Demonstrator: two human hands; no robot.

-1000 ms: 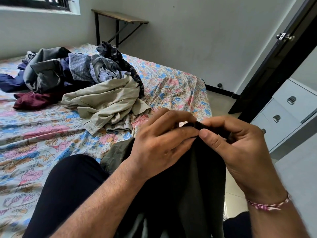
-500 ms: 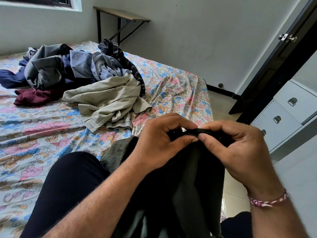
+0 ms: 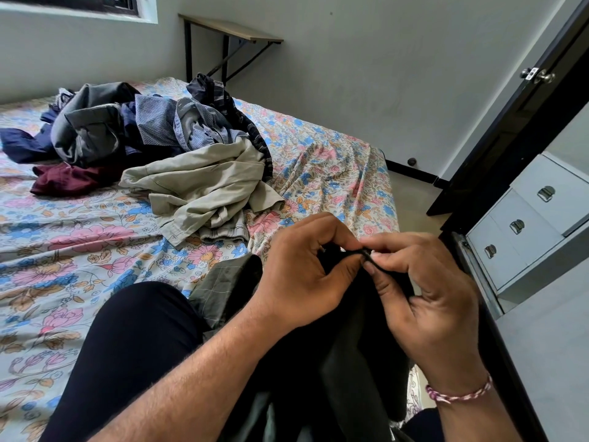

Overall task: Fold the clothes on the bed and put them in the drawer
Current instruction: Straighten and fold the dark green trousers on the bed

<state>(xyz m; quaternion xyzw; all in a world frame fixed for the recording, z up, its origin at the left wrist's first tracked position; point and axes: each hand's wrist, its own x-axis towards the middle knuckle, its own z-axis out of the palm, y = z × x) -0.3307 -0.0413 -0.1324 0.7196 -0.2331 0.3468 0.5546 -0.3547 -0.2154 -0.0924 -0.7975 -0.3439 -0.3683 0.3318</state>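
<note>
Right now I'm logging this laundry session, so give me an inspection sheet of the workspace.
Surface: bed with floral sheet, rumpled.
Job's things: dark garment on the lap; drawers at right, shut.
Clutter: unfolded clothes pile; beige garment nearest; maroon piece at the left.
Hands: left hand and right hand both pinch the dark garment's top edge.
Cables: nothing seen.
Surroundings: wall-side table, black door, window top left.

a wooden wall shelf (image 3: 236,29) on black brackets, a window (image 3: 79,4), a dark door (image 3: 516,129).
</note>
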